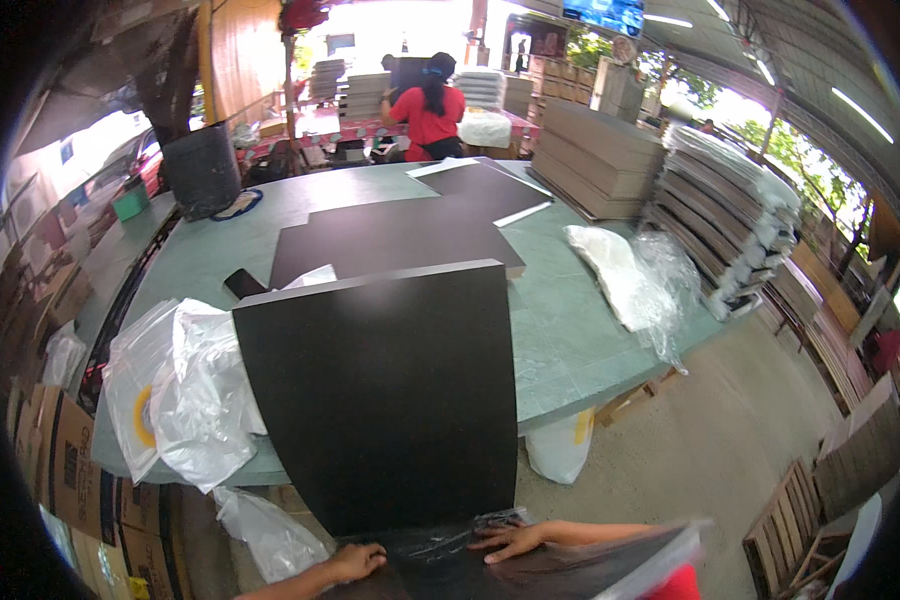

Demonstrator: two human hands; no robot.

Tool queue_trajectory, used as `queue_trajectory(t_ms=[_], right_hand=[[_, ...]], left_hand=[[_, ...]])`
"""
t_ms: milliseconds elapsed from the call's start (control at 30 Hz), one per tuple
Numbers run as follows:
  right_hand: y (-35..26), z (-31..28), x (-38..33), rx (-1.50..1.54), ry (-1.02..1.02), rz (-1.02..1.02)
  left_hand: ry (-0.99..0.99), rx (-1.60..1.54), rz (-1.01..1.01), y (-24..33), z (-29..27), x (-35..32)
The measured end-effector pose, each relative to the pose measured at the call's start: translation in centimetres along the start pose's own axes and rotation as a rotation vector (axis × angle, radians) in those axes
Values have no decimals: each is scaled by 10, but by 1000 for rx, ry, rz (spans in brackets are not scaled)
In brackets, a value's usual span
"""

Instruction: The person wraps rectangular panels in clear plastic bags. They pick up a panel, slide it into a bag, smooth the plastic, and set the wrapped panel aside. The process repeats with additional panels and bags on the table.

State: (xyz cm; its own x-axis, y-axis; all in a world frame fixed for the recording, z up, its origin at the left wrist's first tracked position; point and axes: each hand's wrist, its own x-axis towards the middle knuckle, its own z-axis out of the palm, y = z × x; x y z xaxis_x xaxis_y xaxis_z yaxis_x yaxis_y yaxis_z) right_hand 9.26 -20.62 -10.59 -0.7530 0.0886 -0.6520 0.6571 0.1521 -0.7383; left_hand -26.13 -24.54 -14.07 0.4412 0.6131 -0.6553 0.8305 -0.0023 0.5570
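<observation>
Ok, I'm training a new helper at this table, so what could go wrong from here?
The clear film by the left hand and right hand might wrinkle or tear. With both hands low, the tall dark panel could tip. Its side might also snag the crumpled plastic on the table.
</observation>
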Motion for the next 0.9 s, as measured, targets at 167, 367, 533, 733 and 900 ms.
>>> queue_trajectory(t_ms=[167, 367, 533, 733, 900], right_hand=[[-19, -68, 51, -65, -280, 48], [-204, -118, -13, 183, 677, -697], [-201, -137, -36, 482, 691, -612], [-151, -107, -32, 545, 428, -444], [-150, -117, -40, 670, 578, -465]], left_hand=[[709, 32, 641, 111, -93, 9], [898, -147, 929, 225, -192, -93], [803, -566, 610, 167, -190, -85], [938, -1168, 476, 145, -224, -95], [811, -812, 430, 126, -204, -72]])
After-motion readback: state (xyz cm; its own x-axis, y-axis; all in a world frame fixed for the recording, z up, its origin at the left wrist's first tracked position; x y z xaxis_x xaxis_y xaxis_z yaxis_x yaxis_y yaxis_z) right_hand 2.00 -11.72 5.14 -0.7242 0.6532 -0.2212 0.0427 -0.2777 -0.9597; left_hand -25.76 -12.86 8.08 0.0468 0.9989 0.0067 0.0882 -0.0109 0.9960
